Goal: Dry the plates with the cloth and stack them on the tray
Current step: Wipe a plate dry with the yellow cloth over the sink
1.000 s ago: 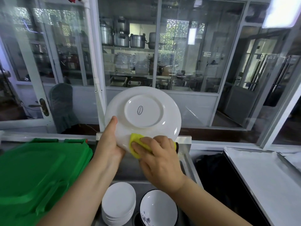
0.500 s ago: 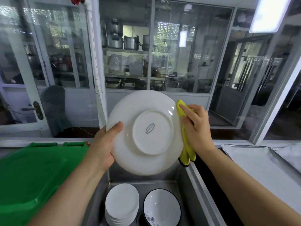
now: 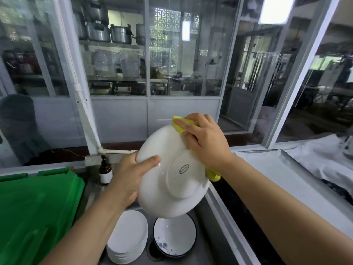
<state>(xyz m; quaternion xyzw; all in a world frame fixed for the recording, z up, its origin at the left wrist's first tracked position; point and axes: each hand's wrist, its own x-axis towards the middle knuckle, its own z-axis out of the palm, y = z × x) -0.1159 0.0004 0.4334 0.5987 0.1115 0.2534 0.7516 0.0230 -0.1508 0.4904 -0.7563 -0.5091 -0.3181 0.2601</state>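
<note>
I hold a white plate [image 3: 164, 190] above the sink with its underside and maker's stamp facing me. My left hand [image 3: 131, 175] grips its left rim, thumb over the back. My right hand [image 3: 205, 142] presses a yellow cloth [image 3: 181, 124] against the plate's upper right rim; the cloth's tail [image 3: 213, 175] hangs below the wrist. A stack of white plates [image 3: 128, 240] sits in the sink below. The metal tray [image 3: 271, 169], lined in white, lies on the counter to the right.
A bowl with a dark rim and blue flower [image 3: 174, 236] sits in the sink [image 3: 208, 226] beside the stack. A green plastic lid [image 3: 32, 213] covers the left side. A brown pump bottle [image 3: 105, 170] stands behind the sink. Glass partitions close off the back.
The plate has tilted and turned in my left hand. My right hand slid the cloth from the bottom rim, up the right side, to the upper right rim.
</note>
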